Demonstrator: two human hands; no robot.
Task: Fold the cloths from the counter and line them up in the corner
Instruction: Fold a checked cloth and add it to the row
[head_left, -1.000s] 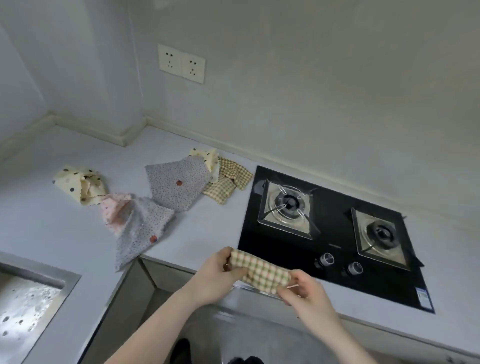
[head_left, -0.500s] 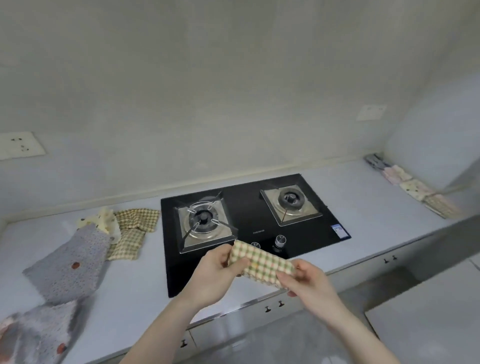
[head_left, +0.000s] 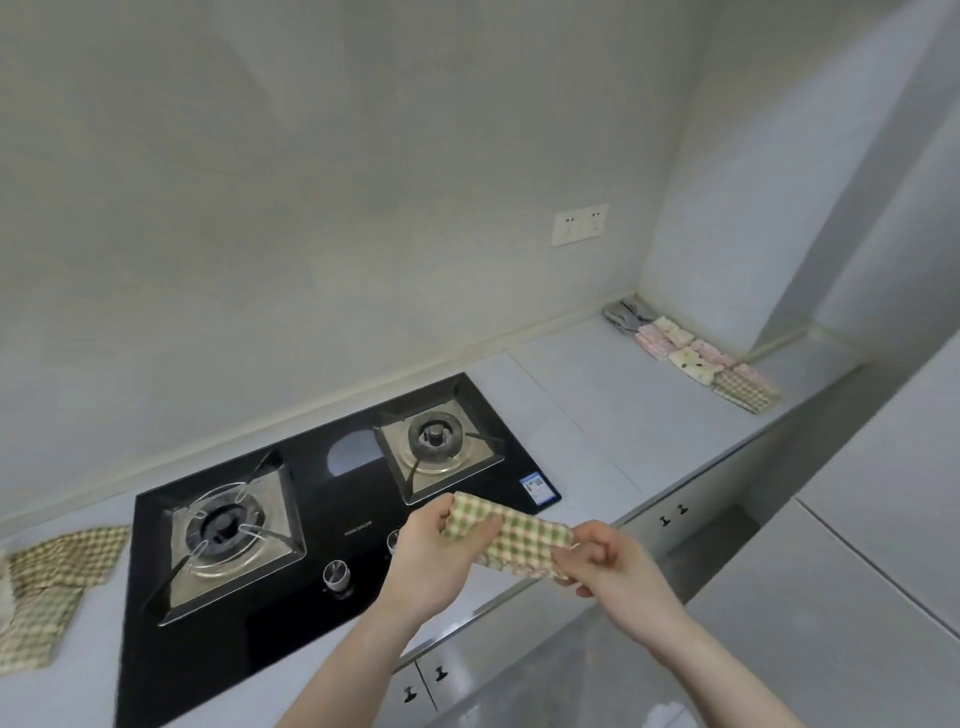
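Both hands' fingers (head_left: 470, 530) pinch checked cloth (head_left: 514, 540); hob (head_left: 332, 499) label unreadable.

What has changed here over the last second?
The view has swung right: the unfolded pile and sink have left the frame, and the row of folded cloths in the corner has come into sight. The left hand and right hand still hold the folded checked cloth over the stove front.
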